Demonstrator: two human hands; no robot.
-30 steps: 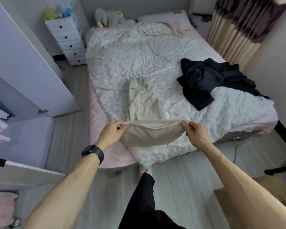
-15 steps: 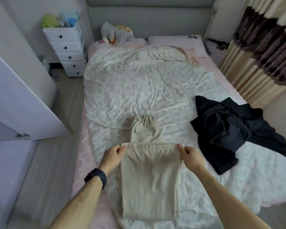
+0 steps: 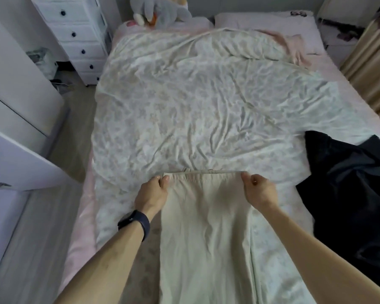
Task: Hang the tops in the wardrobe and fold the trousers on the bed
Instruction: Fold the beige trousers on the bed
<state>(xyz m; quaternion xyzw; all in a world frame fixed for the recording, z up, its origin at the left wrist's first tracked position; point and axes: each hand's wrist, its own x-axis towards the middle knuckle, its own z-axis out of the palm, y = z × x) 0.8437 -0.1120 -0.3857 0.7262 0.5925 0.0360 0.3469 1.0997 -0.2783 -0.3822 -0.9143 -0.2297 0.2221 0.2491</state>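
Beige trousers (image 3: 206, 233) lie folded in half lengthwise down the near part of the bed (image 3: 184, 106), their far edge level with my hands. My left hand (image 3: 151, 194), with a dark watch on the wrist, pinches the far left corner of the folded cloth. My right hand (image 3: 258, 190) pinches the far right corner. The waistband underneath is almost fully covered by the folded-over layer. A heap of black garments (image 3: 349, 194) lies on the bed to the right of the trousers.
An open white wardrobe door (image 3: 20, 154) stands at the left. A white drawer chest (image 3: 75, 38) is at the far left beside the bed. A soft toy (image 3: 162, 12) and a pink pillow (image 3: 266, 25) lie at the headboard. Curtains (image 3: 369, 69) hang at the right.
Both hands carried the trouser hems away from me across the bed and laid them over the waistband end, doubling the trousers. The camera moved in closer over the bed.
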